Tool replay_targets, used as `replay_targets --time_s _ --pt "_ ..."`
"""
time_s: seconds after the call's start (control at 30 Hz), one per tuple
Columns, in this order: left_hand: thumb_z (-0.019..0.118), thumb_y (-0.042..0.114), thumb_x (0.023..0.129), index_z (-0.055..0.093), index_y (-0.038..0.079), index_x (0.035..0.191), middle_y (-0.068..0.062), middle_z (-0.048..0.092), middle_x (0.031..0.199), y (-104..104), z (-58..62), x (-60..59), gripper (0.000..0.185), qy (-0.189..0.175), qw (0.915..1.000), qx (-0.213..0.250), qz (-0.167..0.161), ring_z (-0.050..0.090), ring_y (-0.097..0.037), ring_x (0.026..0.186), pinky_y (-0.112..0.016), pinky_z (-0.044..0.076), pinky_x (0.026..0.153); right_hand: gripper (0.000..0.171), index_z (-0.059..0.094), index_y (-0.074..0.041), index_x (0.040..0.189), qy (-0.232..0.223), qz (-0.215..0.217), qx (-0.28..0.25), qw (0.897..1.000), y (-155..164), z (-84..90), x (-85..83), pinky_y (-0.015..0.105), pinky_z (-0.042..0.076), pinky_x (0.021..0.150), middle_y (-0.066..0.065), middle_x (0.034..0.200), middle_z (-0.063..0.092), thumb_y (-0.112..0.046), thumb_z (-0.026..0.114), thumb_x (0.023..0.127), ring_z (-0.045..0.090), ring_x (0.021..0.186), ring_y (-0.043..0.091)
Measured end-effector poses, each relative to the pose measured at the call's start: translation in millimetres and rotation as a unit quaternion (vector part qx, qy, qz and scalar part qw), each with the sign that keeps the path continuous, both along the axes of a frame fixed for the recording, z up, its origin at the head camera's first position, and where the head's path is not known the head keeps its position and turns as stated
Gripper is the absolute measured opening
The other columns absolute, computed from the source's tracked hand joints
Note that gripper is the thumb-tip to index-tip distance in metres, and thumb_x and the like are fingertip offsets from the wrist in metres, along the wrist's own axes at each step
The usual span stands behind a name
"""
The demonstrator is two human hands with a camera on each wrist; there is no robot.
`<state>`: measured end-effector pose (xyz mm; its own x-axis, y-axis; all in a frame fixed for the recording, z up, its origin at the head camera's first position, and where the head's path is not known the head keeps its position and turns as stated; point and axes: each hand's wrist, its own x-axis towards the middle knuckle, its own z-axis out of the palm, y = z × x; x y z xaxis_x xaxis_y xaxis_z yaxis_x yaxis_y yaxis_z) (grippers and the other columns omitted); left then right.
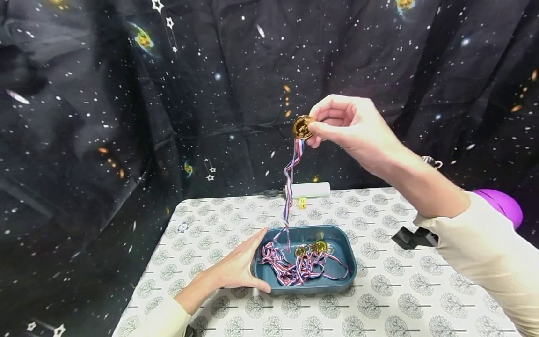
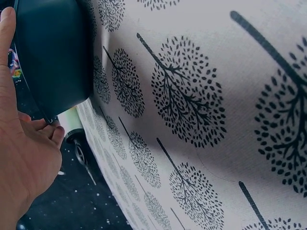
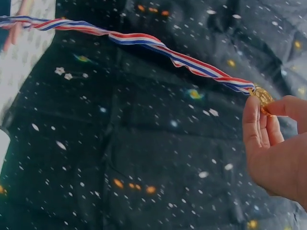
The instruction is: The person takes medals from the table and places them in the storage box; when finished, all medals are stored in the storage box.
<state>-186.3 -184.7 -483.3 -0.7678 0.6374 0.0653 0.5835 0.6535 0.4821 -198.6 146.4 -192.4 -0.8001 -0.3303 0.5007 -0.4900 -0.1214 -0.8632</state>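
Held up above the table, a gold medal (image 1: 301, 127) is pinched at its edge between the thumb and fingers of my right hand (image 1: 355, 126). Its twisted red, white and blue ribbon (image 3: 139, 39) hangs down into a dark teal plastic tub (image 1: 311, 291). My left hand (image 1: 239, 265) grips the tub's left end, thumb at the near side and fingers at the far side. Inside the tub lies a tangle of ribbons (image 1: 290, 272), with several gold medals (image 1: 300, 252) toward the back. The left wrist view shows the tub's smooth outer wall (image 2: 55, 52) beside the hand.
A tree-patterned cloth (image 1: 400, 290) covers the table. At its back edge lies a white cylinder (image 1: 311, 189), with a small yellow tag (image 1: 302, 203) in front. A small round disc (image 1: 182, 227) is at the left. Behind the right forearm show a purple rounded object (image 1: 503, 206) and a patterned cup (image 1: 428, 161).
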Motion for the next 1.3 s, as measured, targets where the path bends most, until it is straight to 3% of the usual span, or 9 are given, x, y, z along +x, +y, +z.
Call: replay_targets --time_s 0.23,0.43,0.73,0.97,1.3 --pt "0.092 0.071 0.066 -0.003 0.020 0.172 -0.007 0.008 0.178 -0.2 -1.8 -1.6 0.152 0.001 1.0000 0.000 0.004 0.019 -0.031 0.161 -0.054 0.021 0.128 0.006 0.067 0.005 0.101 -0.019 -0.013 0.055 0.998 -28.0 -16.9 -9.0 0.029 0.063 0.080 0.012 0.089 0.076 0.007 0.070 0.097 0.074 0.074 0.020" --pt "0.091 0.072 0.066 -0.004 0.020 0.172 -0.006 0.008 0.178 0.0 -1.4 -0.6 0.151 -0.003 1.0000 -0.002 0.005 0.018 -0.029 0.162 -0.053 0.020 0.129 0.007 0.068 0.005 0.103 -0.025 -0.009 0.059 0.998 -42.1 -21.6 -11.9 0.031 0.063 0.086 0.014 0.091 0.075 0.008 0.069 0.096 0.075 0.075 0.022" --pt "0.091 0.070 0.067 -0.003 0.016 0.172 -0.011 0.008 0.177 -0.3 0.4 0.3 0.151 0.001 1.0000 0.007 -0.004 0.020 -0.037 0.160 -0.057 0.022 0.128 0.006 0.069 0.004 0.103 -0.032 -0.017 0.076 0.996 -58.3 -28.9 -11.8 0.032 0.062 0.091 0.017 0.090 0.076 0.007 0.069 0.097 0.077 0.078 0.025" --pt "0.090 0.072 0.068 0.008 0.003 0.170 -0.020 0.017 0.175 -1.5 0.7 -0.6 0.148 0.020 0.9997 -0.002 -0.010 0.024 -0.036 0.159 -0.051 0.024 0.128 0.005 0.068 0.003 0.100 -0.062 0.010 0.083 0.995 -59.1 -48.5 1.9 0.032 0.063 0.086 0.020 0.088 0.076 0.007 0.069 0.097 0.077 0.079 0.028" --pt "0.091 0.071 0.067 -0.002 0.018 0.172 -0.016 0.016 0.176 -1.2 0.2 -2.8 0.151 0.011 0.9996 0.021 -0.016 0.023 -0.033 0.160 -0.057 0.025 0.127 0.006 0.070 -0.002 0.099 -0.101 0.076 0.138 0.982 -43.1 -85.4 33.4 0.032 0.062 0.082 0.015 0.088 0.076 0.001 0.071 0.095 0.073 0.081 0.025"
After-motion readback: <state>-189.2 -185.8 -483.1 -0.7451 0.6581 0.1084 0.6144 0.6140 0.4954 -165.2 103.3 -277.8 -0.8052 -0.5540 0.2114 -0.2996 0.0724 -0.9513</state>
